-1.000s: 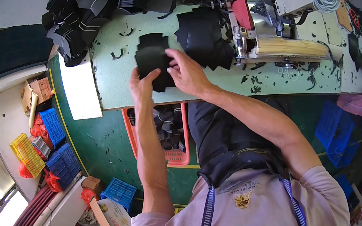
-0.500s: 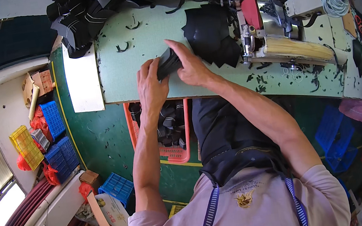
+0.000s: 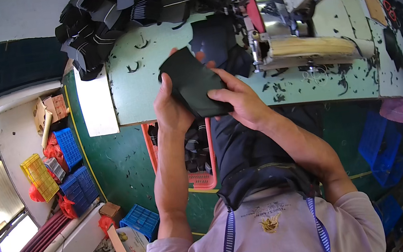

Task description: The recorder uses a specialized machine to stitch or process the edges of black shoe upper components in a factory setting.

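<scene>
Above the table's front edge, both of my hands hold a stack of black sheet pieces (image 3: pixel 192 84), its broad smooth face turned up. My left hand (image 3: pixel 169 107) grips the left side, thumb along the edge. On the lower right corner, the thumb of my right hand (image 3: pixel 240 98) presses from above while its other fingers go behind. How many pieces are in the stack cannot be seen from this side. Just beyond my hands, more black cut pieces (image 3: pixel 212 38) lie spread on the pale green tabletop (image 3: pixel 143 101), beside a bench machine (image 3: pixel 312 47).
Tied bundles of black pieces (image 3: pixel 107 15) are heaped along the table's back. Dark scraps (image 3: pixel 279 91) litter the right side. A pink-orange basket (image 3: pixel 202 180) with black pieces stands below the table edge. Blue crates (image 3: pixel 77 186) and a yellow crate (image 3: pixel 40 177) sit at the left.
The stack, earlier edge-on between my hands, now shows its broad face and is nearer to me. My right hand has moved from its top to its lower right corner.
</scene>
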Demonstrator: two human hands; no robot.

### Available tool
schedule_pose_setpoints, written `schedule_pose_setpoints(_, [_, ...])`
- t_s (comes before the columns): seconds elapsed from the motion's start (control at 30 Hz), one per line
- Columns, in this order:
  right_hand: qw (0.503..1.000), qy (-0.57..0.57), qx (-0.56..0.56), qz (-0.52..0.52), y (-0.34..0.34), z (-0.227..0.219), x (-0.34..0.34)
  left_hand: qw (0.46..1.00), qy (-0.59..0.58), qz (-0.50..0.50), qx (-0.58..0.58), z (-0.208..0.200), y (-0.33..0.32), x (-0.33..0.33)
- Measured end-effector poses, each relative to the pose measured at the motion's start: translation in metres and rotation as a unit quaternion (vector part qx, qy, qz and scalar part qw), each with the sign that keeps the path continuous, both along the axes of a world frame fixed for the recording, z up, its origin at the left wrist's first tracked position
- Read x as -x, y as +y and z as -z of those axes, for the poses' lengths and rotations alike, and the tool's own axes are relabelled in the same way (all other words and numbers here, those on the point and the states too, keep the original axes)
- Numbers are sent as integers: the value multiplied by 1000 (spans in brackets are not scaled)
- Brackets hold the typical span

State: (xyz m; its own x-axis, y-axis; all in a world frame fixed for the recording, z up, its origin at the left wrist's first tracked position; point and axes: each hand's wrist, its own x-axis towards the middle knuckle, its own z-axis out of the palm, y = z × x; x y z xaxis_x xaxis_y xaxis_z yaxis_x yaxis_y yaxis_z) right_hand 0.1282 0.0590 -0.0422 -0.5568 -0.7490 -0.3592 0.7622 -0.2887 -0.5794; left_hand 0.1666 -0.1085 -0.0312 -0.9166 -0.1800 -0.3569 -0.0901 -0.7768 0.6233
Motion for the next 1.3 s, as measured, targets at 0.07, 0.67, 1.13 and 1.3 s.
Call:
schedule_pose_setpoints(0.07, [1000, -24, 4, -9, 28, -21, -1, 989, 91, 95, -62, -18, 28, 16])
schedule_pose_setpoints(0.67, [965, -80, -58, 242, 136, -27, 7, 799, -87, 437, 405, -54, 103, 133])
schedule_pose_setpoints(1.13, [951, -81, -102, 280, 135, -18, 23, 615, -59, 415, 668, -36, 115, 177])
schedule_pose_setpoints(1.3, [919, -93, -86, 373, 133, -17, 19, 728, -63, 428, 533, -45, 103, 168])
